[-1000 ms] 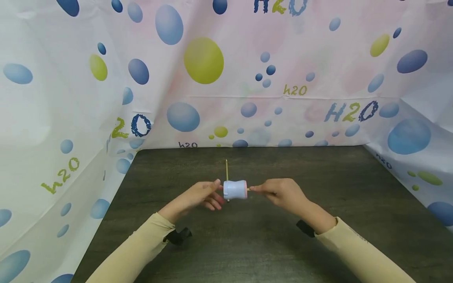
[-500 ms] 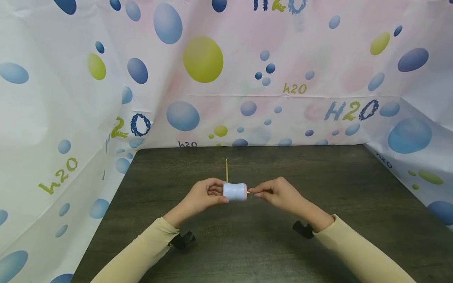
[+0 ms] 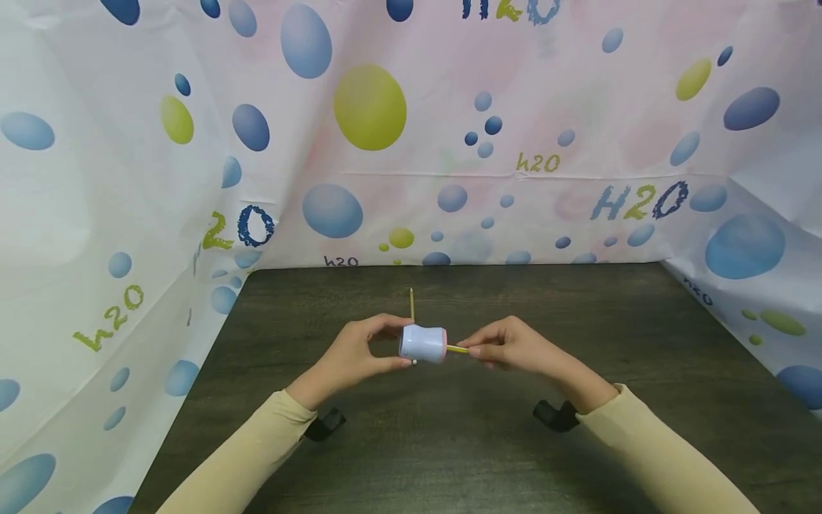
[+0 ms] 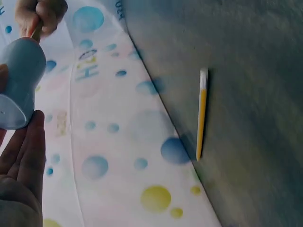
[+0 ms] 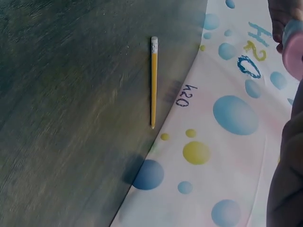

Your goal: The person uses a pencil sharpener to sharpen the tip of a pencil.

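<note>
A pale blue barrel-shaped sharpener (image 3: 423, 344) with a pink end is held above the dark table (image 3: 449, 442). My left hand (image 3: 359, 353) grips it between thumb and fingers; in the left wrist view the sharpener (image 4: 19, 82) sits at the top left above my palm. My right hand (image 3: 507, 346) pinches a yellow pencil (image 3: 457, 349) whose tip is in the sharpener's pink end (image 5: 294, 54). A second yellow pencil (image 3: 412, 305) lies on the table behind the hands, also in the wrist views (image 4: 202, 113) (image 5: 153, 87).
A bubble-patterned sheet (image 3: 411, 143) with "H2O" print walls in the table at the back and on both sides. Black wrist straps (image 3: 324, 425) (image 3: 555, 415) sit on both forearms.
The sharpener has tilted slightly and my left hand has closed around it from the side. My right hand has drawn back a little, so more of the pencil shows.
</note>
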Motion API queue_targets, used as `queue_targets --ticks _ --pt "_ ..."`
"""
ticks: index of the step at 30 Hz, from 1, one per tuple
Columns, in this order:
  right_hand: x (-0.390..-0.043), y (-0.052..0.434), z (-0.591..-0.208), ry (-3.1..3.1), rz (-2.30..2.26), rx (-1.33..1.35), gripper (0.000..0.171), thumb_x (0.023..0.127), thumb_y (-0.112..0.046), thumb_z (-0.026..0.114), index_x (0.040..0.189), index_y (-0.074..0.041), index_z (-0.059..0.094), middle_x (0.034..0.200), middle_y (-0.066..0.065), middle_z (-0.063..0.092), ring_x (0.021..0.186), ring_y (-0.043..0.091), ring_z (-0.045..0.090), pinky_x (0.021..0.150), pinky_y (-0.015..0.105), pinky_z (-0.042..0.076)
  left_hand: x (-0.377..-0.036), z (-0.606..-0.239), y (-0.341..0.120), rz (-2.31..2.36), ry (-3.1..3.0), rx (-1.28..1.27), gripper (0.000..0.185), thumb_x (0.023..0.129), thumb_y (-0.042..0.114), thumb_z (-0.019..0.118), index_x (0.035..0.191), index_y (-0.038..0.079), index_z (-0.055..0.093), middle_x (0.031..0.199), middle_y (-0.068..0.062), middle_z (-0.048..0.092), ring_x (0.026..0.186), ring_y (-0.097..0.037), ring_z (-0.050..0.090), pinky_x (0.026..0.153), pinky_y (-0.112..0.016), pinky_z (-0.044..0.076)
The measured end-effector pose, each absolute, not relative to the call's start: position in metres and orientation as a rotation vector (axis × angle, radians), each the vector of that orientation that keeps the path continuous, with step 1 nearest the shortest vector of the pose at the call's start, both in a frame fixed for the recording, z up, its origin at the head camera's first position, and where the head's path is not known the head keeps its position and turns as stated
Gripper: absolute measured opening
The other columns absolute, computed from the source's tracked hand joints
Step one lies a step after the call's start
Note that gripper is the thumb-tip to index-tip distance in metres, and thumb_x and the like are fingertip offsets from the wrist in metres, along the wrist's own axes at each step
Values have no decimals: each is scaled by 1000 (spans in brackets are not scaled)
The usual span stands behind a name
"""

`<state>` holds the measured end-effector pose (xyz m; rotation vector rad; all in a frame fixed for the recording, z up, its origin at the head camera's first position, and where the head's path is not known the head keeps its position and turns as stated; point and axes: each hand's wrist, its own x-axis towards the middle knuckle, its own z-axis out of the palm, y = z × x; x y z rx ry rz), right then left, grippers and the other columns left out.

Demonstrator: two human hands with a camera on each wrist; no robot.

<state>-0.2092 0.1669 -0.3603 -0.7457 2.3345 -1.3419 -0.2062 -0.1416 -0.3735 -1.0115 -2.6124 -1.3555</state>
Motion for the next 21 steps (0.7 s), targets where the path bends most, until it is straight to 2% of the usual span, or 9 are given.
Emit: queue_targets --ticks 4,9,15,21 --pt "-207 179 -356 2330 -1373 -681 29 103 -9 60 122 11 69 63 -4 55 47 2 31 44 19 29 -207 -369 -157 -1342 -2594 -948 54 83 9 85 133 4 64 128 -16 71 110 -30 72 95 -43 60" --pt "-203 193 -348 2344 -1396 -635 32 104 -12 60 124 11 67 62 -4 54 47 4 31 43 22 28 -208 -366 -173 -1354 -2577 -838 55 83 5 84 133 3 62 129 -19 69 111 -33 72 95 -49 59" --pt "-200 197 -348 2318 -1432 -625 35 104 -13 60 126 14 65 65 -7 57 49 4 33 45 23 29 -208 -365 -177 -1379 -2574 -768 55 83 3 83 133 1 61 132 -22 66 113 -37 70 98 -55 57" --pt "-200 199 -349 2300 -1458 -610 38 104 -14 60 129 14 62 67 -6 59 48 5 33 44 24 29 -206 -364 -176 -1394 -2583 -713 54 83 3 83 133 0 61 134 -22 66 114 -37 69 100 -54 56"
